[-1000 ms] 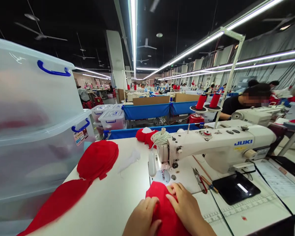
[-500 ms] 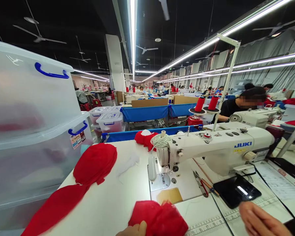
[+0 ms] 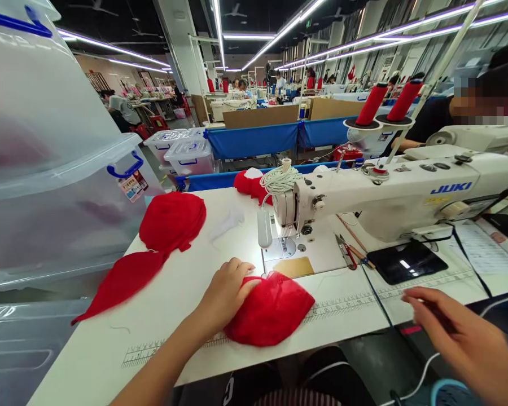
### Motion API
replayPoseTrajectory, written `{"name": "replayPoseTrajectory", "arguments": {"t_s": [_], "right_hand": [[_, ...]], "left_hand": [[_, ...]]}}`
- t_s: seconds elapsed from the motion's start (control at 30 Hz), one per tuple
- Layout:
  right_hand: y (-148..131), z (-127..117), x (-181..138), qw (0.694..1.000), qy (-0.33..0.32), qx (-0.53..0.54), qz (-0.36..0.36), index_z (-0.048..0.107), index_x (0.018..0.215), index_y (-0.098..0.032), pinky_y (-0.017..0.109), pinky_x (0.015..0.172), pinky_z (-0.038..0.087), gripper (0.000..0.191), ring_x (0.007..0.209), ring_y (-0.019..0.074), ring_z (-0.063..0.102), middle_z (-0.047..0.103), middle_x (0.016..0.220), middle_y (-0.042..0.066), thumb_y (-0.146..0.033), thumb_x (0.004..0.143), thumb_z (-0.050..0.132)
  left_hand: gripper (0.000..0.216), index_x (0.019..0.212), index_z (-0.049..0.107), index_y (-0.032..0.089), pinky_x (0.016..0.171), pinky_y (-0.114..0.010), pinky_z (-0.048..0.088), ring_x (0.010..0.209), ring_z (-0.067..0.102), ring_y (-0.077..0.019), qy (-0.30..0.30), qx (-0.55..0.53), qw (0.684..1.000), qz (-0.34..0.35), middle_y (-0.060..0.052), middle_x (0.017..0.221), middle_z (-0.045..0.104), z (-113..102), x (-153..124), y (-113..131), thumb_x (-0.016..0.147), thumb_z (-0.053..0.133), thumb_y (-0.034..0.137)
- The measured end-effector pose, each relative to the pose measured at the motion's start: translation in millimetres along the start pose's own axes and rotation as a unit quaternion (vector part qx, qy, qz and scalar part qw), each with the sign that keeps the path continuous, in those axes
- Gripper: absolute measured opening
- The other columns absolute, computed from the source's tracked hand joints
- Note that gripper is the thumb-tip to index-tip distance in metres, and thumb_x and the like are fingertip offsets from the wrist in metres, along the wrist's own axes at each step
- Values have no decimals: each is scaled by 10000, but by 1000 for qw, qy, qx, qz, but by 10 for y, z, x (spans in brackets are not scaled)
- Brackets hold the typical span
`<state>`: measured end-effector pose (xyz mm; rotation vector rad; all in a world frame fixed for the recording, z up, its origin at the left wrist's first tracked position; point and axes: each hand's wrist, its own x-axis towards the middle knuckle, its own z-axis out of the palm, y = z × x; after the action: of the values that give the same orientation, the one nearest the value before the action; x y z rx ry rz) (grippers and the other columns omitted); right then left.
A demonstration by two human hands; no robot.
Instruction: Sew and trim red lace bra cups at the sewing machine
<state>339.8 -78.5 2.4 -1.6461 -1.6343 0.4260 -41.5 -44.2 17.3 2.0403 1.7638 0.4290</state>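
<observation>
A red cup-shaped fabric piece [image 3: 268, 310] lies near the table's front edge, over part of a printed ruler scale. My left hand [image 3: 226, 290] grips its upper left edge, thumb on the cloth and fingers bent beside it. To the right, my right hand [image 3: 469, 338] hovers past the table's front edge, fingers loosely bent and apart, holding nothing. Behind the fabric stands a white JUKI sewing machine [image 3: 389, 192], its needle plate [image 3: 285, 248] lit. A stack of red fabric cups [image 3: 171, 220] sits on the left, with another red piece [image 3: 127, 282] trailing from it.
Thread snips [image 3: 346, 252] and a black phone [image 3: 406, 262] lie right of the needle area. Clear plastic bins [image 3: 76, 225] are stacked along the left. Red thread cones [image 3: 371, 105] stand behind the machine. A person in black [image 3: 432, 121] sits at the right.
The view has tilted down and closer. The red fabric piece now lies flatter on the table, with my left hand at its upper left edge instead of below. My right hand stays empty.
</observation>
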Motion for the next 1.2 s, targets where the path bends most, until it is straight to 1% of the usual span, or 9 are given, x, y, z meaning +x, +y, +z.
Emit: {"name": "replayPoseTrajectory", "arguments": {"t_s": [0.13,0.33,0.5,0.6,0.7,0.83,0.97,1.1,1.2], "right_hand": [[-557,628,208,968,-218,58,-106,627,859,-233,272,522,454,228,720,201,608,670,860,72,-395,890,470],[-872,1096,320,954,-276,5,-119,603,907,-202,297,661,412,170,765,182,575,645,873,37,-242,878,440],[-899,1198,346,951,-291,60,-78,628,802,-209,269,608,357,75,687,168,536,646,781,10,-238,795,560],[-902,1238,399,947,-274,155,-60,586,730,-202,266,609,377,145,659,157,515,600,717,2,-283,824,510],[-930,1252,453,936,-270,215,-65,530,777,-202,263,647,419,203,694,149,526,570,746,0,-367,865,451],[-1024,1252,464,877,-300,375,-35,488,781,-202,254,623,408,253,621,121,473,488,668,-38,-440,863,519],[-1137,1259,425,820,-354,449,-20,501,750,-193,237,578,369,308,574,97,419,449,637,-54,-467,818,625],[-1178,1198,414,800,-369,474,-13,552,786,-185,231,577,374,304,583,93,426,469,655,-44,-459,781,682],[-1148,1088,448,790,-400,464,-5,611,960,-192,236,626,414,313,654,102,489,527,752,-20,-400,756,723]], "left_hand": [[135,824,573,185,779,-364,420,878,532,-247,-40,21,999,-8,-70,930,584,6,14,84,801,557,316],[111,775,502,222,655,-293,368,724,528,-185,-38,-48,998,-21,6,779,601,-22,-54,69,846,421,250],[154,770,511,219,649,-283,370,700,518,-176,-4,-140,989,-41,23,737,583,-10,-78,-23,859,405,286],[249,728,509,210,647,-287,385,693,515,-181,0,-180,982,-60,16,706,569,-12,-59,-43,878,396,373],[255,834,537,211,658,-291,412,691,526,-182,-25,-208,974,-81,20,710,574,-41,-63,-25,893,359,383],[306,1033,578,237,816,-344,433,837,570,-203,-74,-135,986,-57,-18,902,624,-77,-93,39,915,323,359],[347,1115,606,247,975,-362,380,1068,533,-214,-56,-145,986,56,-57,1169,596,-80,-67,157,928,334,354],[197,922,650,199,790,-296,464,860,593,-183,-112,-284,951,49,-19,903,675,-69,-34,260,851,502,306],[154,733,648,178,680,-271,457,702,576,-160,-30,-311,950,17,0,702,646,-56,-63,285,803,576,293]]}}
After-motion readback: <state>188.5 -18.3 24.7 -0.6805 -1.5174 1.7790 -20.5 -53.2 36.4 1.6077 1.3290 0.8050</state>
